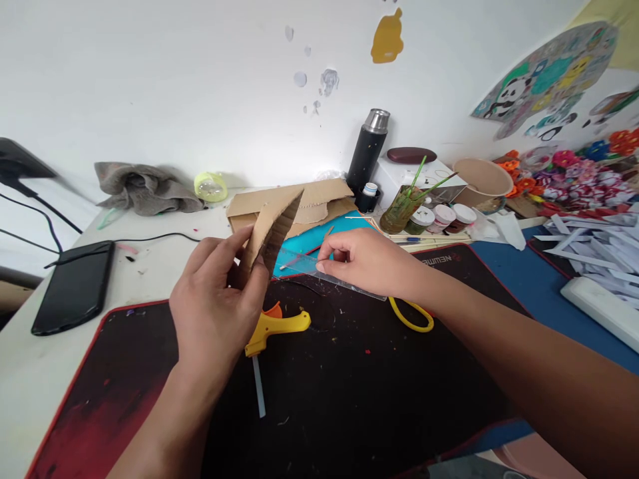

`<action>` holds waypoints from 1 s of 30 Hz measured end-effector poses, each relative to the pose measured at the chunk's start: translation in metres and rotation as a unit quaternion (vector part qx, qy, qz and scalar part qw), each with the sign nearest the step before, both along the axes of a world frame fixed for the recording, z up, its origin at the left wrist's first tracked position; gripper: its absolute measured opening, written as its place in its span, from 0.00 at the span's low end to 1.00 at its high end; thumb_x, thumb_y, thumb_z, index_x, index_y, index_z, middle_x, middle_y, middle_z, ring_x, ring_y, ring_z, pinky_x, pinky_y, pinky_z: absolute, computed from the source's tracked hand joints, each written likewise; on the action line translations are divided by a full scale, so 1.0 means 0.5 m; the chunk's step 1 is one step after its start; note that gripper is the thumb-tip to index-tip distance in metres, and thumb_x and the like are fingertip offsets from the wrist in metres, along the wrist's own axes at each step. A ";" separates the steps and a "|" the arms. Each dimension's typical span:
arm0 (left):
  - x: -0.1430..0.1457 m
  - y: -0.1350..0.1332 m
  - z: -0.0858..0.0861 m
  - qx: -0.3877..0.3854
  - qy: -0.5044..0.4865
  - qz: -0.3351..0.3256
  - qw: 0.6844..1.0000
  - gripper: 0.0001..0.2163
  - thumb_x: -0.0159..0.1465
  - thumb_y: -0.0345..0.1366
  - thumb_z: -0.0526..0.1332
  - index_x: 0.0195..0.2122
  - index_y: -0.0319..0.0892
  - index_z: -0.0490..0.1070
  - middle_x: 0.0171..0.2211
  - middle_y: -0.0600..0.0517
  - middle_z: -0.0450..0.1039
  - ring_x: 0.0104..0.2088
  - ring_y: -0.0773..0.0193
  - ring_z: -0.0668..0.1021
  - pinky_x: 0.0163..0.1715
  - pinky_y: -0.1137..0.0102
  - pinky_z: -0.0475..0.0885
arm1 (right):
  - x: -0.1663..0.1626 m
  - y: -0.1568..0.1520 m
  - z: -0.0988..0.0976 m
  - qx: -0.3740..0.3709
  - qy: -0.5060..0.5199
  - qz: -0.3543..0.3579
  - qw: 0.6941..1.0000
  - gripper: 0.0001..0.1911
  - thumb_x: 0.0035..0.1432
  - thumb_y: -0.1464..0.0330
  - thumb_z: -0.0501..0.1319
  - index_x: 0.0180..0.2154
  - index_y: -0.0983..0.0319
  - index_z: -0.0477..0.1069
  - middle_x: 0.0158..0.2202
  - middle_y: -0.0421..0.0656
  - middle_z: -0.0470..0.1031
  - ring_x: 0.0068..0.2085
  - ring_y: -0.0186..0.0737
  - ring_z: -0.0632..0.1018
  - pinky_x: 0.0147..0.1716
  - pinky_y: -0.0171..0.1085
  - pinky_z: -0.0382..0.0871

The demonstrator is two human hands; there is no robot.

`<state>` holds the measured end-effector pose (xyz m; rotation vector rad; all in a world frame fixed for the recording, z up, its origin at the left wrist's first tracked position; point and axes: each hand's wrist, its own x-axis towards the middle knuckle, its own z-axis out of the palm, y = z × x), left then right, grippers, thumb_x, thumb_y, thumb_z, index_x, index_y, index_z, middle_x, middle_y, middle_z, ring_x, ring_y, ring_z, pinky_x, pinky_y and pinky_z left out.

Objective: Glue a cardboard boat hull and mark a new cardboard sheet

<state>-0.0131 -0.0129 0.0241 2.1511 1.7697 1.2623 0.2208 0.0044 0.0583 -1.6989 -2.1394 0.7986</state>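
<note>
Head camera looks down on both hands raised over a black desk mat [349, 399] with a red border. Left hand [214, 316] pinches a pointed piece of corrugated cardboard [273, 226] between thumb and fingers, holding it upright with the tip slanting up and away from the person. Right hand [367, 261] is curled, its thumb and fingertips pinching a clear plastic ruler [302, 264], which runs from beneath that hand across to the cardboard piece and meets its lower edge. Just below the left hand's fingers a yellow glue gun [277, 326] lies on the mat, a pale glue stick [258, 392] poking out of its back toward the person. Under the right wrist shows a yellow loop, seemingly a scissors handle [412, 320]. Beyond both hands lie flat cardboard sheets [319, 196] and a teal cutting mat [344, 226]; further beyond the right hand stand a black thermos flask [368, 150], a jar of green-handled brushes [399, 209] and a row of paint pots [442, 216]. Well outside the left hand a black phone [74, 286] rests on the white table, with a crumpled grey cloth [142, 186] behind it. Well outside the right forearm lies a heap of white paper strips [599, 249].
</note>
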 end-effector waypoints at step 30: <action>-0.002 0.002 -0.003 0.002 0.000 -0.004 1.000 0.16 0.69 0.35 0.63 0.55 0.50 0.81 0.38 0.52 0.78 0.33 0.60 0.79 0.37 0.64 0.72 | 0.000 -0.001 0.000 0.002 -0.005 0.005 1.000 0.04 0.67 0.67 0.68 0.37 0.58 0.81 0.29 0.38 0.80 0.28 0.36 0.73 0.31 0.38 0.58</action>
